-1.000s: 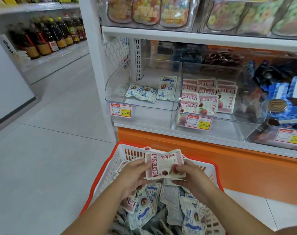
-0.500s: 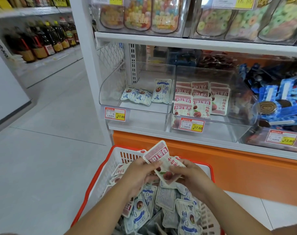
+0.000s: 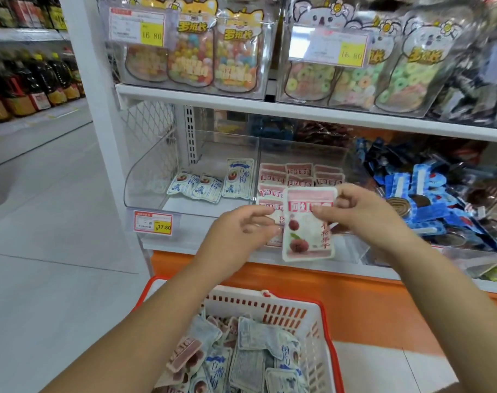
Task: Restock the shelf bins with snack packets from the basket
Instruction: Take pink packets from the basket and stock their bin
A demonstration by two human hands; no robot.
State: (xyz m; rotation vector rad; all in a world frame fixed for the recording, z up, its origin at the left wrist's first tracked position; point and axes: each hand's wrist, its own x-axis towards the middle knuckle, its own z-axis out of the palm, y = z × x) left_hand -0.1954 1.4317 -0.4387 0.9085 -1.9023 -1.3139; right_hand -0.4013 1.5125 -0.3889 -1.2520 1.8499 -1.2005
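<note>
The pink snack packet [image 3: 308,225] hangs upright in front of the clear bin [image 3: 350,249] of matching pink packets [image 3: 298,177] and hides part of the bin's front. Your right hand [image 3: 358,211] pinches its top edge, fingers curled. Your left hand [image 3: 241,234] sits just beside its left edge, holding nothing. Its loose fingers are blurred, so contact is unclear. Half a second ago both hands held the packet low over the basket [image 3: 325,316]; now it is up at shelf level.
</note>
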